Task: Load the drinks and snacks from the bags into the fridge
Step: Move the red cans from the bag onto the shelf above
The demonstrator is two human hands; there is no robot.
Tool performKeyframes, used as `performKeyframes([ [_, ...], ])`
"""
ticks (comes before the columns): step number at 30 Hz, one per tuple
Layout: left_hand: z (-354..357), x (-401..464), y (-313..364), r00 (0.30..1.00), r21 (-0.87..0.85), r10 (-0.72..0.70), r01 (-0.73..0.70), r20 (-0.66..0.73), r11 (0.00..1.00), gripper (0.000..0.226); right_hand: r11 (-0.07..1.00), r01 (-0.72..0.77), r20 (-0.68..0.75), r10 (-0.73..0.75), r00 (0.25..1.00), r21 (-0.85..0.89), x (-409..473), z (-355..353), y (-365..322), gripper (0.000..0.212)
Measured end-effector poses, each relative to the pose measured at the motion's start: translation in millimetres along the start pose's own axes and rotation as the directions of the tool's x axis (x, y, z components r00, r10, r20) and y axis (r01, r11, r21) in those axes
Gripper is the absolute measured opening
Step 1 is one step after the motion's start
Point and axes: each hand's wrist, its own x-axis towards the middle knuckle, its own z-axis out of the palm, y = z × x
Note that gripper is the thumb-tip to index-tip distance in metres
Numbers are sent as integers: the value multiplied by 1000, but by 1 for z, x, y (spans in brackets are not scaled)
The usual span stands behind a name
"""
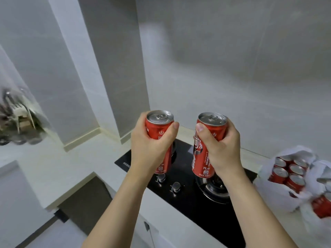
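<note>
My left hand [149,147] grips a red soda can [159,125] upright, fingers and thumb wrapped round its middle. My right hand [221,147] grips a second red soda can [202,158], also upright, held a little lower. Both cans are raised above the black gas hob [193,199]. At the right edge a white plastic bag [304,199] lies open on the counter with several more red cans [288,173] standing inside it. The fridge is not in view.
The hob has two knobs [169,183] at its front and a burner [217,188] under my right hand. A pale counter [86,158] runs left round a wall corner. A blurred rack of utensils [17,115] sits at far left. Cabinet fronts lie below.
</note>
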Motion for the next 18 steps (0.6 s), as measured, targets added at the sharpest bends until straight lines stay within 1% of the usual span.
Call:
performKeyframes([
  [3, -36, 4, -5, 998, 12, -7, 8, -66, 1000, 30, 999, 21, 62, -22, 998, 30, -4, 37, -2, 38],
  [7, -75, 1, -11, 991, 85, -15, 26, -134, 996, 27, 998, 12, 151, -22, 988, 64, -9, 78, 0, 38],
  [14, -131, -15, -13, 956, 205, 17, 45, -292, 978, 34, 988, -71, 329, 23, 944, 134, -19, 137, 1, 53],
  [15, -137, -18, -11, 948, 228, 20, 55, -316, 972, 34, 985, -83, 357, 25, 934, 149, -21, 144, 0, 51],
  [18, -158, -28, -6, 916, 312, 44, 90, -399, 946, 34, 973, -105, 447, 2, 894, 206, -28, 162, -4, 36],
])
